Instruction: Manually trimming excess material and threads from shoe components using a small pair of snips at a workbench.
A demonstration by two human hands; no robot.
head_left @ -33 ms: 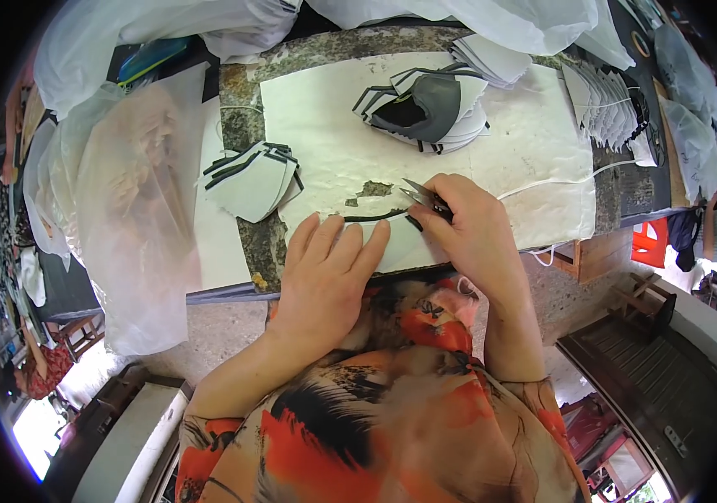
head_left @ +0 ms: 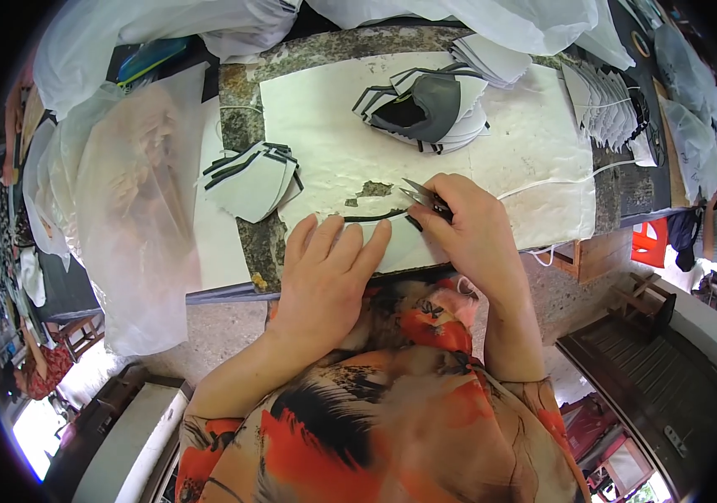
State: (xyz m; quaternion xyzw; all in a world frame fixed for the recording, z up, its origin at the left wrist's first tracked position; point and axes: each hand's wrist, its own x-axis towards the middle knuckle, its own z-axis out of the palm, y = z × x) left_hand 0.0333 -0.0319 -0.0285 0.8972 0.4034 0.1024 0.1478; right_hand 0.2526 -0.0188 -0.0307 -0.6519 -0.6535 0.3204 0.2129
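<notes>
A white shoe-upper piece with a black-bound edge (head_left: 398,241) lies at the near edge of the table. My left hand (head_left: 330,277) rests flat on its left part, fingers stretched out and slightly apart. In my right hand (head_left: 474,220) is a pair of small thread snips (head_left: 426,197), blades pointing left just above the black edge. My right fingers wrap round the snips and hide most of their body. A stack of similar white pieces with black edging (head_left: 255,183) lies to the left. Farther off sits a grey, shoe-shaped piece (head_left: 436,105) on several more white pieces.
A worn white sheet (head_left: 543,180) covers the table, torn near the snips. Tied white pieces (head_left: 600,105) lie at the far right, and a white cord (head_left: 555,184) crosses the sheet. Clear plastic bags (head_left: 136,193) line the left and far sides. A red stool (head_left: 649,243) stands beyond.
</notes>
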